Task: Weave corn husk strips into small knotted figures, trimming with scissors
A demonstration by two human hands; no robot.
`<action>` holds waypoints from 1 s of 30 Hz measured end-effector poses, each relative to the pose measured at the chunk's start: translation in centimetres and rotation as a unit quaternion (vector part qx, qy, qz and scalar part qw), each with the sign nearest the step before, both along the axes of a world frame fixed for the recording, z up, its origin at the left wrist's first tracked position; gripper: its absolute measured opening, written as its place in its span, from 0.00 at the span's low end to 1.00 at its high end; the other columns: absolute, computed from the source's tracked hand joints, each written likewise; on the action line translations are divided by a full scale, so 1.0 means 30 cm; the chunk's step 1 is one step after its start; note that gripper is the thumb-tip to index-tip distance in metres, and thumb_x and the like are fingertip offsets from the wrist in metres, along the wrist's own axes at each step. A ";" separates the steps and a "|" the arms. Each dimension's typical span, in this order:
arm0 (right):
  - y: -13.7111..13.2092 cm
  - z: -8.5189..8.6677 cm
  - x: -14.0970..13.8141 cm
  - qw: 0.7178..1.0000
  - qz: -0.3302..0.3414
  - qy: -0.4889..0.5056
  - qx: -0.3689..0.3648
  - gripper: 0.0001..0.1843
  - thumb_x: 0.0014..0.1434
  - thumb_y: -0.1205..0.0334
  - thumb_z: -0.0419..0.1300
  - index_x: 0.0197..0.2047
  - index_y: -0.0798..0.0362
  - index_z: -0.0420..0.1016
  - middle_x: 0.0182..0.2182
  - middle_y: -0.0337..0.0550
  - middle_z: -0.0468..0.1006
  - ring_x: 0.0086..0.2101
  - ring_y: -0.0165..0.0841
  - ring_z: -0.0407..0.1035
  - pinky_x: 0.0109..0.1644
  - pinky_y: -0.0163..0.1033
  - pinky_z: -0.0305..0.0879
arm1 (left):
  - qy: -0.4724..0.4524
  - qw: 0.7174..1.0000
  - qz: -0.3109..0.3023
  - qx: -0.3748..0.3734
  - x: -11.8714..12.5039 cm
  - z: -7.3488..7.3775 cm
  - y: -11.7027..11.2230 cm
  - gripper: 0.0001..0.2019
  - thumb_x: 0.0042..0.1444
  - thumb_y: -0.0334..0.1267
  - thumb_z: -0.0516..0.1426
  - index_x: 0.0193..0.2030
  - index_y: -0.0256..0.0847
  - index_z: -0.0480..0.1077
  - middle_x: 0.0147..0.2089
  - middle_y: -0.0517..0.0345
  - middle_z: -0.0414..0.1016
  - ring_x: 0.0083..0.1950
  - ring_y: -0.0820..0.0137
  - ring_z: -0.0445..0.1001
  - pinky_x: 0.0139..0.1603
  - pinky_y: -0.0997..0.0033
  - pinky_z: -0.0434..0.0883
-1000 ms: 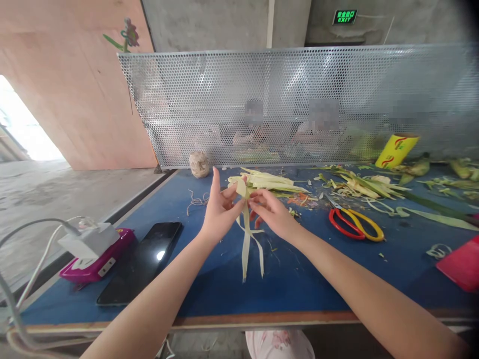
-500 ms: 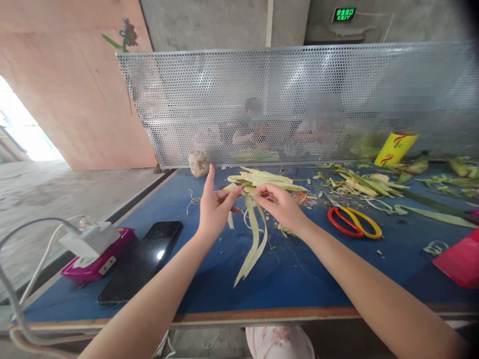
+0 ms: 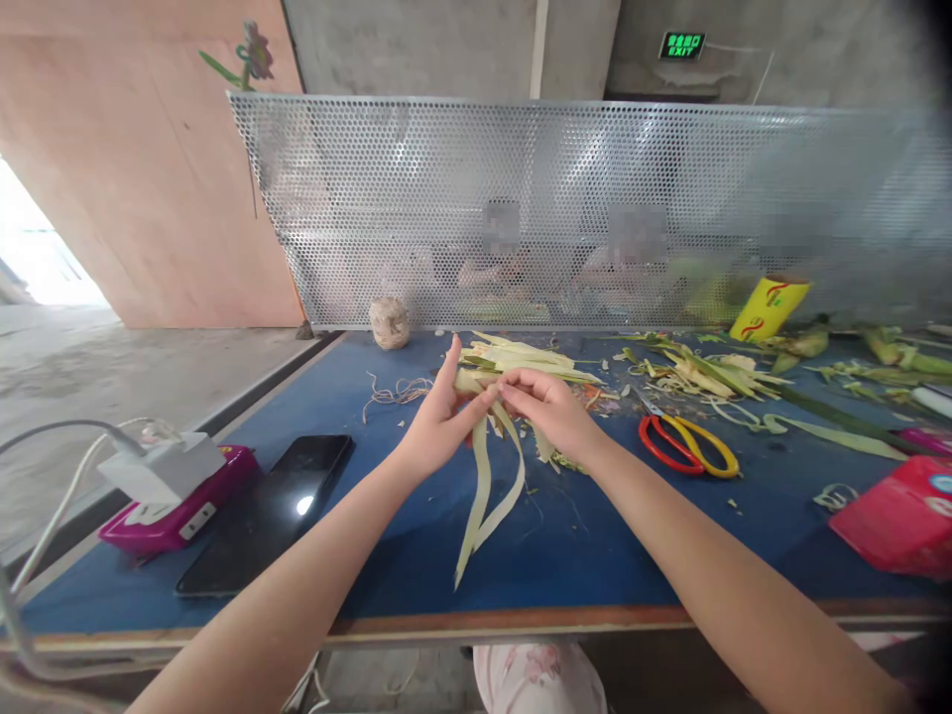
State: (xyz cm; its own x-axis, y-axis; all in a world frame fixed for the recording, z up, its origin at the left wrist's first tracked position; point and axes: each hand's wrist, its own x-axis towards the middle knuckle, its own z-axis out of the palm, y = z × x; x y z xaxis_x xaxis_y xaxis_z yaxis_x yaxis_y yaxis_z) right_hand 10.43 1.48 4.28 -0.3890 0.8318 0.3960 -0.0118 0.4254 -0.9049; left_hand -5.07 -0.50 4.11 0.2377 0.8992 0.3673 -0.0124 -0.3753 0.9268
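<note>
My left hand [image 3: 437,421] and my right hand [image 3: 554,412] meet over the middle of the blue table. Between their fingertips they pinch pale green corn husk strips [image 3: 482,486], whose long ends hang toward the front edge. The left thumb tip touches the right fingers, while a short husk end pokes out beside the left hand. Just behind the hands lies a pile of corn husks [image 3: 532,355]. Scissors [image 3: 688,444] with one red and one yellow handle rest to the right of my right hand. The fingers hide the exact spot where the strips are held.
A phone [image 3: 272,516] and a magenta power strip [image 3: 178,511] with a white charger [image 3: 162,468] occupy the left side. Thread [image 3: 394,392] and a ball of twine [image 3: 390,323] lie behind. More husks [image 3: 714,372], a yellow tube [image 3: 770,307] and a red packet [image 3: 896,516] are rightward. A perforated screen [image 3: 461,213] stands behind.
My two hands have drawn together until their fingertips meet. The hanging husk ends have spread apart a little and shifted left. The whole view has turned slightly.
</note>
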 end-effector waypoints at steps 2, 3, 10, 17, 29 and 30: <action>0.000 0.002 -0.001 0.999 0.021 0.018 -0.027 0.08 0.56 0.55 0.55 0.31 0.51 0.66 0.21 0.35 0.64 0.22 0.26 0.60 0.28 0.35 0.61 | -0.016 1.000 -0.007 0.007 0.001 -0.001 0.002 0.45 0.52 0.38 0.58 0.67 0.43 0.29 0.31 0.61 0.72 0.29 0.76 0.70 0.30 0.77 0.67; 0.001 0.001 -0.002 0.998 0.030 0.026 -0.043 0.08 0.56 0.55 0.55 0.32 0.50 0.65 0.19 0.33 0.62 0.21 0.25 0.58 0.26 0.35 0.59 | -0.019 1.000 -0.008 0.010 0.001 -0.003 0.005 0.46 0.51 0.37 0.58 0.67 0.43 0.30 0.31 0.60 0.72 0.31 0.75 0.70 0.32 0.76 0.68; 0.004 0.009 0.018 0.982 0.114 0.059 -0.138 0.14 0.53 0.58 0.57 0.42 0.49 0.60 0.22 0.31 0.62 0.17 0.23 0.53 0.19 0.33 0.49 | 0.040 0.997 0.048 0.055 -0.016 -0.015 0.024 0.44 0.48 0.37 0.60 0.67 0.44 0.39 0.28 0.61 0.71 0.25 0.75 0.66 0.25 0.75 0.65; 0.027 0.019 0.061 0.967 -0.068 -0.172 0.176 0.15 0.51 0.69 0.54 0.43 0.50 0.64 0.34 0.41 0.71 0.30 0.31 0.66 0.34 0.40 0.62 | 0.125 0.989 0.054 0.058 -0.018 -0.008 0.011 0.45 0.50 0.35 0.57 0.68 0.40 0.32 0.24 0.66 0.67 0.21 0.78 0.58 0.22 0.76 0.58; 0.063 0.076 0.036 0.887 -0.087 -0.284 0.353 0.10 0.47 0.75 0.50 0.28 0.53 0.68 0.29 0.41 0.72 0.34 0.34 0.64 0.42 0.41 0.58 | 0.041 0.999 -0.021 -0.016 -0.027 -0.017 0.016 0.44 0.51 0.34 0.57 0.67 0.38 0.31 0.32 0.55 0.76 0.31 0.68 0.76 0.38 0.64 0.69; 0.069 0.081 0.039 0.895 -0.077 -0.289 0.332 0.09 0.47 0.74 0.50 0.27 0.53 0.68 0.28 0.40 0.71 0.33 0.33 0.63 0.39 0.40 0.58 | 0.023 0.999 -0.028 -0.030 -0.026 -0.013 0.014 0.45 0.50 0.33 0.57 0.67 0.39 0.31 0.32 0.56 0.76 0.31 0.68 0.76 0.39 0.64 0.69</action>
State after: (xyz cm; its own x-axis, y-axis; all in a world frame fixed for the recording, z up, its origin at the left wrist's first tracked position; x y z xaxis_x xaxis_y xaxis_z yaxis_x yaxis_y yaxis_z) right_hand 11.59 3.55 6.72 -0.5900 0.5487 0.5923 0.4810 0.8281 -0.2879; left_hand -5.85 -0.08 3.72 0.3031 0.9046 0.2998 0.0122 -0.3183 0.9479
